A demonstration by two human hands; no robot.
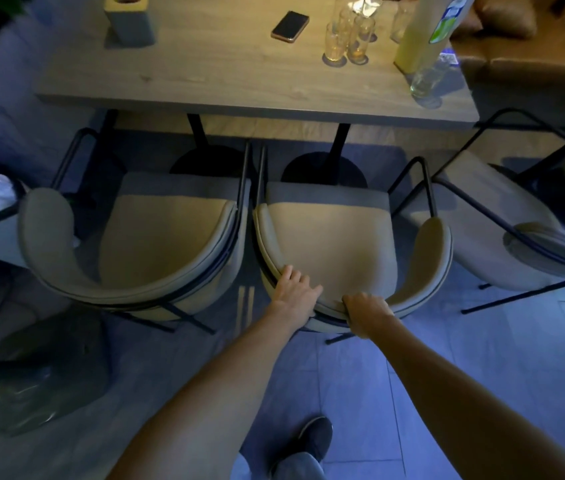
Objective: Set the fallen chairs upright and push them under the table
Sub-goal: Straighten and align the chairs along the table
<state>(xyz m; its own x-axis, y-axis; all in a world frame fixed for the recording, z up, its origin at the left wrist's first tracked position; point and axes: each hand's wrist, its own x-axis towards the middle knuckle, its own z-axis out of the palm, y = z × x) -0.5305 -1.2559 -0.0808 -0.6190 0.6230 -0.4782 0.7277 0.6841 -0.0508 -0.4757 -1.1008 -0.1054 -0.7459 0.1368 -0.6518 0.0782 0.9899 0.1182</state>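
Note:
Two beige cushioned chairs with black metal frames stand upright side by side before the wooden table (239, 102). The middle chair (336, 244) is right in front of me, its seat front short of the table edge. My left hand (293, 289) rests flat on the left part of its curved backrest. My right hand (367, 315) grips the backrest rim at its middle. The left chair (156, 233) stands alone beside it. A third chair (516, 230) lies tipped over on the floor at the right.
On the table are a phone (289, 25), several glasses (347, 39), a tall bottle (426, 32) and a grey box (128, 15). Two black pedestal bases (322, 168) stand under the table. My shoe (312, 441) is on the tiled floor. Dark clutter lies at the left.

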